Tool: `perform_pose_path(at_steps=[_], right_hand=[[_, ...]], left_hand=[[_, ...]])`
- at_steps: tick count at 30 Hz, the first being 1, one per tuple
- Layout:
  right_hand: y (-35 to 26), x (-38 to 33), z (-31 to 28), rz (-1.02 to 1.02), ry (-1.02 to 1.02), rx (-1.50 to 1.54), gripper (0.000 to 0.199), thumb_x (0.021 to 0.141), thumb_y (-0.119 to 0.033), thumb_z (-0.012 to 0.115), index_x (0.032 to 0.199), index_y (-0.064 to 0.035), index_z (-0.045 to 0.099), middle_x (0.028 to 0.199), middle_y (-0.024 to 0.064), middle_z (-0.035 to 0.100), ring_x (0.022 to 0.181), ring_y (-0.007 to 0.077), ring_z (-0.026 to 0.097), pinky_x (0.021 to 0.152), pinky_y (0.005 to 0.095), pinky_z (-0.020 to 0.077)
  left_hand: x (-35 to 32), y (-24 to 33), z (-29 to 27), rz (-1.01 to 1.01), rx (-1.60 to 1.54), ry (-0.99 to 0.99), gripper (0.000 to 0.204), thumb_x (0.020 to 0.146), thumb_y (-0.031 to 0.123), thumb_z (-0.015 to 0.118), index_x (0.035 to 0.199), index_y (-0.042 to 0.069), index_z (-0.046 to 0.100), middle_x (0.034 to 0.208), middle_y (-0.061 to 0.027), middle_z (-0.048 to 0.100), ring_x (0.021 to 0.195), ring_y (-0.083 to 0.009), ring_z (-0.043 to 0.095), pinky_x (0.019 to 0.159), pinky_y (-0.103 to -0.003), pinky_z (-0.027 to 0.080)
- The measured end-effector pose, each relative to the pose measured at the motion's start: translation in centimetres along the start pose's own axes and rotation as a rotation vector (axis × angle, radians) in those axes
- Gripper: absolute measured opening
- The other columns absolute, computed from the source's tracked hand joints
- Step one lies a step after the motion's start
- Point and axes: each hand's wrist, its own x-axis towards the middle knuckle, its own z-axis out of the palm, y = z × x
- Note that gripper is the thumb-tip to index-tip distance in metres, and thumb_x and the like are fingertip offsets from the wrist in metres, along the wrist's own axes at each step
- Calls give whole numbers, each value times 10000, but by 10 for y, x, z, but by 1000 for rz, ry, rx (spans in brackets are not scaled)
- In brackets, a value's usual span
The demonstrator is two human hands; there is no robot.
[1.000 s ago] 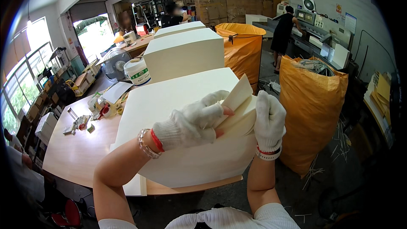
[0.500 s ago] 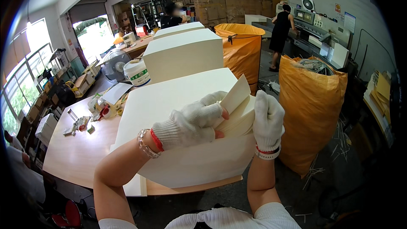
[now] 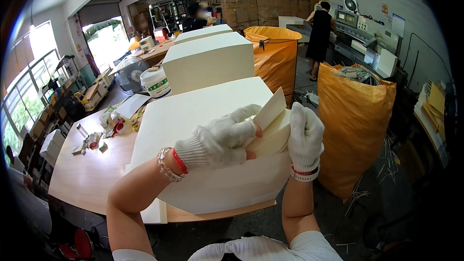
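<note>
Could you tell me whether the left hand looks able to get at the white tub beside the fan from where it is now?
Probably not easily: the left hand is busy on the fanned sheets, and the wide paper stack lies between it and the white tub.

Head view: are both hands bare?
No, the left hand and right hand each wear a white knit glove while gripping the lifted cream sheets.
</note>
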Motion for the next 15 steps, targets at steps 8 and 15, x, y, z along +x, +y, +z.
perform_pose_path(at_steps=[8,15], right_hand=[[-2,0,-2,12,-14,23,361,997,-104,541,670,47,507,574,141,459,530,260,458,700,384,498],[-1,0,1,6,-5,25,356,993,-93,552,668,46,509,569,137,460,530,243,464,700,374,499]], left_hand=[[-3,-3,-1,0,-48,21,330,757,-74,718,1030,48,581,1428,-116,486,1173,-308,561,953,-331,495],[-1,-10,-2,33,81,-26,337,780,-103,649,1084,42,659,1427,-169,504,957,-228,643,765,-303,530]])
